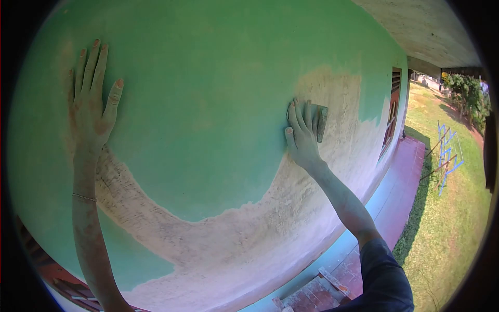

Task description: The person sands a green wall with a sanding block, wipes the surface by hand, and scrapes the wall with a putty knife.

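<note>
My left hand (92, 112) lies flat against the green painted wall (202, 104) at the upper left, its fingers stretched upward and thumb spread; it holds nothing. Dust coats its skin, and a thin bracelet circles the forearm. Farther right, my right hand (305, 136) presses a folded, dusty piece of sandpaper (323, 124) to the wall. Its fingers lie over the sheet, hiding the middle of it. Beside and below this hand, a bare, whitish patch (338, 88) meets the green paint and curves down across the wall toward the left.
A shuttered window (393, 106) sits in the wall at right. Below, a wooden bench or scaffold (317, 294) stands on the reddish porch floor (403, 161). Beyond it are grass (431, 234) and a blue rack (444, 156). Another window frame (57, 278) shows at lower left.
</note>
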Action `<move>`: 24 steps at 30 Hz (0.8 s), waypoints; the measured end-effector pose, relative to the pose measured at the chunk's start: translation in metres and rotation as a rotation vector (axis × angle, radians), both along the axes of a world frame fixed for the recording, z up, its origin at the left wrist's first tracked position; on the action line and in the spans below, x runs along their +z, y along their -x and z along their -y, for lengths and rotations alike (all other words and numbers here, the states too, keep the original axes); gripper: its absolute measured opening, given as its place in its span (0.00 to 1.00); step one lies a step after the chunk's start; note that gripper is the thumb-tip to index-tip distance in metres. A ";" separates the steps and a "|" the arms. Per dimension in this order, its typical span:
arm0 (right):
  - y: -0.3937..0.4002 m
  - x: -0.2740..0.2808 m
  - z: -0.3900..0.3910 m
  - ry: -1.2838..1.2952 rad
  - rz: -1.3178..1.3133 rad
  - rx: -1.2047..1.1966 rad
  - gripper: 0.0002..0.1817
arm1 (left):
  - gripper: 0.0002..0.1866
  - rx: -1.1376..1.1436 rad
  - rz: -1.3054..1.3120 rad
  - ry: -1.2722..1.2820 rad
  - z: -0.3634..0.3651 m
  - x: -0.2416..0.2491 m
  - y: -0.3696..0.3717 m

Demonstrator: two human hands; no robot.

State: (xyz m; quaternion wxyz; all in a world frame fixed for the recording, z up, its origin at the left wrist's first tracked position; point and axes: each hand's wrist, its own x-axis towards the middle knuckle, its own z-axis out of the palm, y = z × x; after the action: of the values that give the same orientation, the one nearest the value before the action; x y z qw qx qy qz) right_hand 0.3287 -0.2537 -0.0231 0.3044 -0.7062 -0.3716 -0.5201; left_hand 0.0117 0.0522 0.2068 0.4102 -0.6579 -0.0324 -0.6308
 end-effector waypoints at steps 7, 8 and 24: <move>-0.005 0.057 -0.005 -0.102 -0.019 0.090 0.33 | 0.34 -0.027 0.002 0.002 -0.003 -0.001 -0.001; 0.001 0.021 -0.007 -0.082 -0.055 0.093 0.34 | 0.34 -0.031 0.004 -0.002 -0.003 -0.001 -0.002; 0.002 -0.057 -0.009 -0.013 -0.077 0.097 0.35 | 0.34 -0.049 0.018 -0.040 -0.007 0.002 -0.004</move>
State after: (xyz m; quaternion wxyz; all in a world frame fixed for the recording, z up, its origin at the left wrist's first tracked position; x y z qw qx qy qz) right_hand 0.3270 -0.2443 -0.0799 0.3482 -0.7048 -0.3901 -0.4795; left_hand 0.0157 0.0596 0.2083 0.4075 -0.6443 -0.0074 -0.6471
